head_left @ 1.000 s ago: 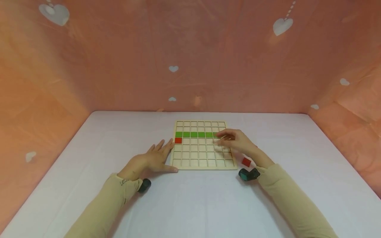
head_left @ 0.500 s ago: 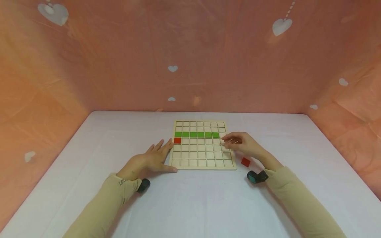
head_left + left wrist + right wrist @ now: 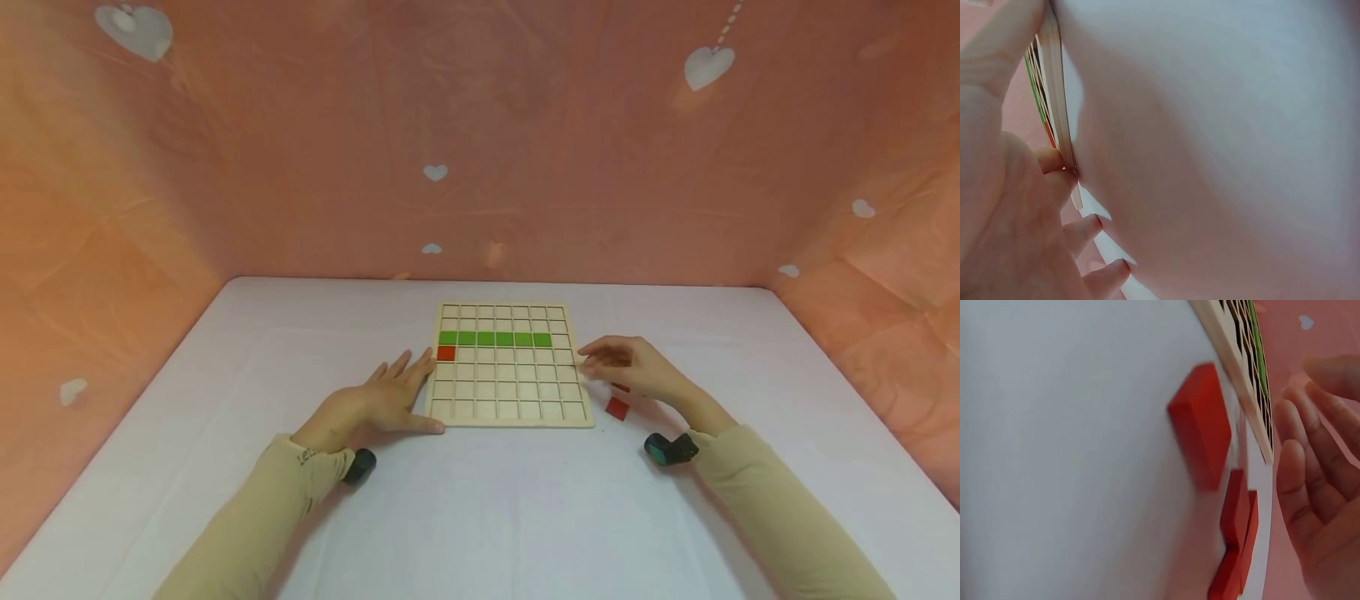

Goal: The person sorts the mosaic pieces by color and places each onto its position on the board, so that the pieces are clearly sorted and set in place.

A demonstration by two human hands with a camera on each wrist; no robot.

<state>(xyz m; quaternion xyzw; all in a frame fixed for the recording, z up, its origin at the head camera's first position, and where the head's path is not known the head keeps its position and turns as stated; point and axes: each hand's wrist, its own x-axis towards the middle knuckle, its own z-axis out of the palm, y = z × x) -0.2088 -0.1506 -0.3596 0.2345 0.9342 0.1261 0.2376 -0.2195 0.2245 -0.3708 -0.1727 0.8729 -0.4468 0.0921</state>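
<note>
A pale wooden grid board (image 3: 507, 420) lies on the table, with a row of green tiles (image 3: 495, 339) and one red tile (image 3: 446, 353) in the row in front of it, at the left end. My left hand (image 3: 386, 406) spreads its fingers along the board's left edge, thumb at the near left corner. Just off the board's right edge hovers my right hand (image 3: 626, 367), fingers loosely bent and nothing visible between them. Below it lies a loose red tile (image 3: 617, 408). Further red tiles (image 3: 1235, 512) lie beyond it in the right wrist view, mostly hidden under the hand in the head view.
White cloth covers the table (image 3: 480, 508). A salmon-coloured curtain (image 3: 495, 125) with pale hearts hangs behind and at both sides. A dark wrist camera (image 3: 670, 450) sits at the right cuff, another wrist camera (image 3: 360, 467) at the left.
My right hand has moved right, off the board and over the loose red tiles. The last green tile in the row now shows fully. My left hand has stayed in place.
</note>
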